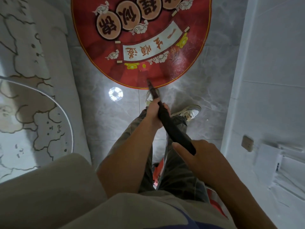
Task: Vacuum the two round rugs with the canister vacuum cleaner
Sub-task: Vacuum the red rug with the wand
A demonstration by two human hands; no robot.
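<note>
Left hand (154, 114) is wrapped round the black wand (173, 131) about mid-length. Right hand (203, 157) grips the wand's upper end, one finger laid straight beside the tube. Both hands are closed on it, left ahead of right.

Wand's long axis runs from the right hand, low and near the body, forward and slightly left. The tip points away from the person and sits on the near edge of the red round rug (189, 63). Can't tell the nozzle type, too small.

The rug lies flat on grey floor tiles (206, 100) straight ahead, its printed characters upside down from here. Shoe (189, 113) is just right of the wand, short of the rug. Pale patterned rug (33, 63) lies to the left, white wall (264, 63) to the right.
</note>
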